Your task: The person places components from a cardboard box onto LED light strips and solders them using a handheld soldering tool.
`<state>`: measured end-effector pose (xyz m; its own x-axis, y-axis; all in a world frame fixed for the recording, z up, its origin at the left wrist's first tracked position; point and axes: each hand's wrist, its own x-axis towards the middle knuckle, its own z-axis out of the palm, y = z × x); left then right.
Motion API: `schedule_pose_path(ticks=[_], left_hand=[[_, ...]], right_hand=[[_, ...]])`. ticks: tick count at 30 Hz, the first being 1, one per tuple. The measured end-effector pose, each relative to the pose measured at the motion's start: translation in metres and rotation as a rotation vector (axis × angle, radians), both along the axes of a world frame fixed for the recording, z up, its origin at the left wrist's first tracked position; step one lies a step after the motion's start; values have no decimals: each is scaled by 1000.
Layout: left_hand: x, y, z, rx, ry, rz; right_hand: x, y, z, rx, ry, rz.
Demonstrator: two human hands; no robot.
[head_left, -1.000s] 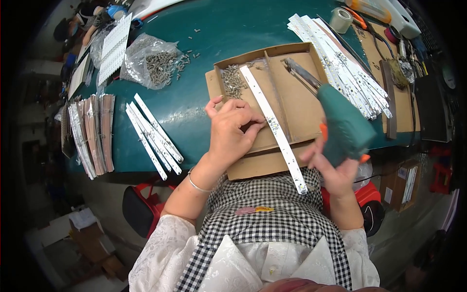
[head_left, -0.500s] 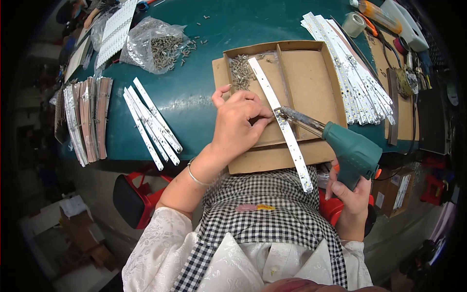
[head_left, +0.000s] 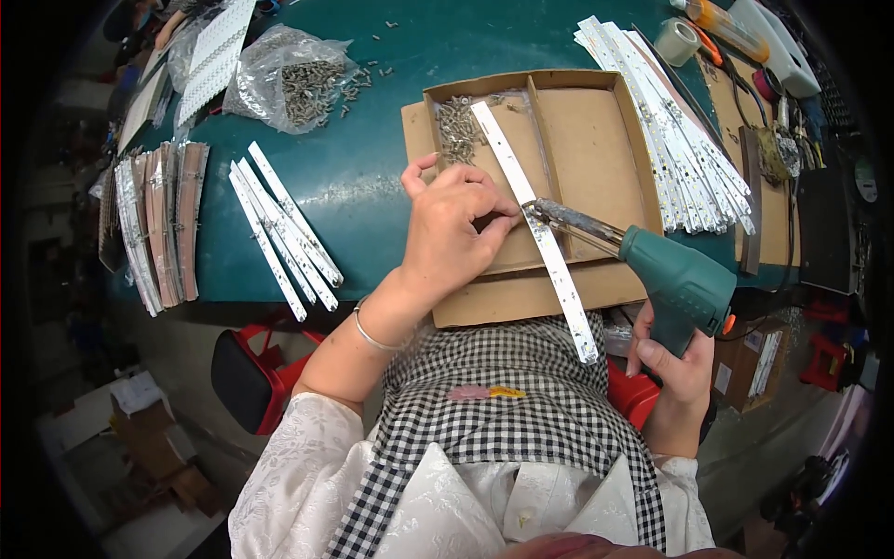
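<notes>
My right hand (head_left: pixel 684 380) is wrapped round the handle of a green soldering gun (head_left: pixel 684 279). The gun's dark tip meets a white LED strip (head_left: pixel 560 275) around its middle. That strip lies slanted across a shallow cardboard tray (head_left: pixel 591 140), its near end jutting out over my checked apron. At the strip's left edge, close to the tip, my left hand (head_left: pixel 452 228) pinches with thumb and forefinger; whatever sits between them is too small to make out. Small metal pieces (head_left: pixel 456 135) are heaped in the tray's left compartment.
Many white LED strips (head_left: pixel 684 140) fan out right of the tray. A few more strips (head_left: pixel 279 224) and bundled strips (head_left: pixel 163 224) lie to the left. Behind them is a plastic bag of metal pieces (head_left: pixel 312 88). A tape roll (head_left: pixel 677 42) and bottle (head_left: pixel 722 28) stand at far right.
The whole view has shifted slightly. Both hands, the soldering gun and the strip keep nearly the same places relative to each other, with the tip still at the strip.
</notes>
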<state>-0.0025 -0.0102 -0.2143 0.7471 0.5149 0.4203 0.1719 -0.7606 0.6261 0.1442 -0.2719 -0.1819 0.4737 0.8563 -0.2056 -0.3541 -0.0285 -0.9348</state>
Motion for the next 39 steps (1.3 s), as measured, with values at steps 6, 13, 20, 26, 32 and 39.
schedule_pose_path(ticks=[6,13,20,26,32,39], left_hand=[[0,-1,-1,3,1,5],[-1,-1,-1,13,-6,4],[-1,-1,-2,13,-5,4],[-1,-1,0,7,-7,8],[-1,0,1,8,-7,1],[-5,-3,11,-61,42,14]], right_hand=[[1,1,3,-24,-21,1],[8,9,5,28,-38,-29],[9,3,-4,1,18,32],[12,2,-3,103,14,-20],[17,-2,-3,211,-5,-173],[19,0,5,233,-36,-167]])
